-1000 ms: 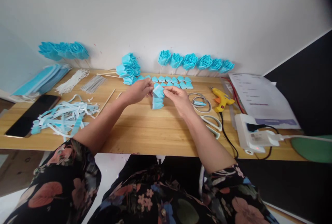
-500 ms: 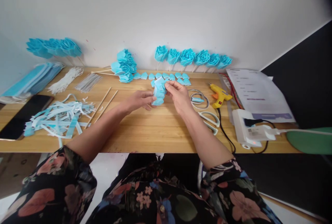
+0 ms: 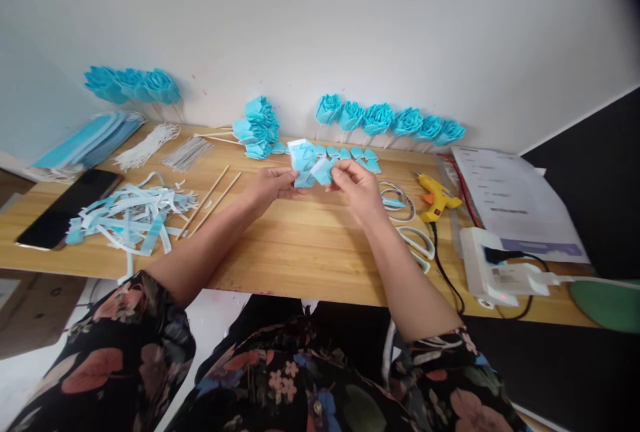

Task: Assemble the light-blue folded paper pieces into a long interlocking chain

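Note:
My left hand point(image 3: 274, 189) is closed on a piece of thin blue-and-white mask fabric point(image 3: 301, 154), held just above the table. A smaller folded blue fabric piece point(image 3: 321, 171) is pinched between the thumb and fingers of my right hand point(image 3: 357, 187), overlapping the first one. Whether the two pieces are joined cannot be made out. Just behind them lie rows of small blue fabric petals point(image 3: 358, 153), partly hidden by my hands and the fabric.
Blue fabric roses point(image 3: 379, 119) on sticks lean along the wall, with a bunch point(image 3: 259, 127) lying nearer. Left are masks point(image 3: 93, 139), a phone point(image 3: 67, 209), fabric strips point(image 3: 133, 215) and wooden sticks point(image 3: 215, 204). A yellow glue gun point(image 3: 437, 197), scissors point(image 3: 419, 245) and a power strip point(image 3: 483, 265) stand right.
The fabric has been turned in my hands, and a small folded piece now shows apart in my right fingers. My left fingers have closed in. The whole view has shifted and tilted slightly.

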The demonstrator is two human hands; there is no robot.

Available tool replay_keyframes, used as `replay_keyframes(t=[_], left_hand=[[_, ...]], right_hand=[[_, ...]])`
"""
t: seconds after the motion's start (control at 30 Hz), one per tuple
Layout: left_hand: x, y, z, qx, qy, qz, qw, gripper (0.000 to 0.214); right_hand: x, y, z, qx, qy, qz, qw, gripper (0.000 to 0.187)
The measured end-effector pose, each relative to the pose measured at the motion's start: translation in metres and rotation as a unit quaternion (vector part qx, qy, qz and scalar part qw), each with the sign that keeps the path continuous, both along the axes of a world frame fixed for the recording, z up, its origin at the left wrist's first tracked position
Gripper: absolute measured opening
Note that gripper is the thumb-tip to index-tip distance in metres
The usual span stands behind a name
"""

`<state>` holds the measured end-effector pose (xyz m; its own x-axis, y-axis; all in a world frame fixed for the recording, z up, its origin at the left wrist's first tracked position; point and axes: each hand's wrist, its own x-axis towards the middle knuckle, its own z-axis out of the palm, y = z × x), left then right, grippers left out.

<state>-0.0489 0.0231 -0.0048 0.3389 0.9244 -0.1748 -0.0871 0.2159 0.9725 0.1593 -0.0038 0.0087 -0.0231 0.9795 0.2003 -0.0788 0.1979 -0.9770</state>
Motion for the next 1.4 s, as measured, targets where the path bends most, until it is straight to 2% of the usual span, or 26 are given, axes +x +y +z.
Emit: replay_keyframes(t=[0.13,0.23,0.37,0.53,0.83,1.4], left_hand=[[-0.001,-0.001,0.004,0.012,-0.018,-0.002,1.0,0.044],[0.0,-0.002,0.005,0.017,-0.016,-0.012,1.0,0.045],[0.001,-0.004,0.005,0.028,-0.016,-0.025,0.999,0.039],[0.002,-0.005,0.003,0.037,-0.008,-0.029,0.999,0.033],[0.002,-0.003,-0.001,0.038,-0.029,-0.027,0.999,0.043],[0.003,-0.004,0.0,0.038,-0.033,-0.048,0.998,0.043]], right_hand=[[-0.003,-0.003,-0.004,0.041,-0.123,0.04,0.991,0.021],[-0.005,-0.004,-0.008,0.057,-0.167,0.046,0.983,0.014],[-0.006,-0.005,-0.012,0.042,-0.178,0.049,0.982,0.017],[-0.006,-0.005,-0.013,0.063,-0.215,0.029,0.974,0.017],[-0.005,-0.003,-0.013,0.074,-0.233,0.005,0.97,0.018],[-0.005,-0.003,-0.014,0.068,-0.246,0.0,0.967,0.016]])
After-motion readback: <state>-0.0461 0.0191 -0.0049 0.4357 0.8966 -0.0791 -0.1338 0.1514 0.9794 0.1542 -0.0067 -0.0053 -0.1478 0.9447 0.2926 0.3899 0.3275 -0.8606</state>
